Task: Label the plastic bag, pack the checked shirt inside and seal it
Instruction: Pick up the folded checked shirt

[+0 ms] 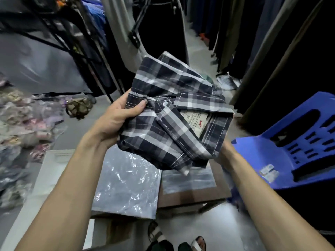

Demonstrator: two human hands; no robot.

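Observation:
A folded checked shirt (174, 113) in navy, grey and white is held up in the air at the centre of the head view, collar and neck label facing me. My left hand (117, 120) grips its left edge, thumb on top near the collar button. My right hand (224, 153) holds the shirt from beneath at its lower right, mostly hidden by the cloth. A clear plastic bag (126, 183) lies flat on a low surface below the shirt. A second clear bag (188, 180) lies on a brown box (181, 200) beside it.
A blue plastic chair (282, 147) stands to the right with small labels (269, 172) on its seat. Bagged garments (23, 124) pile up at the left. Hanging clothes and racks (253, 42) fill the back. My sandalled feet (177, 240) show at the bottom.

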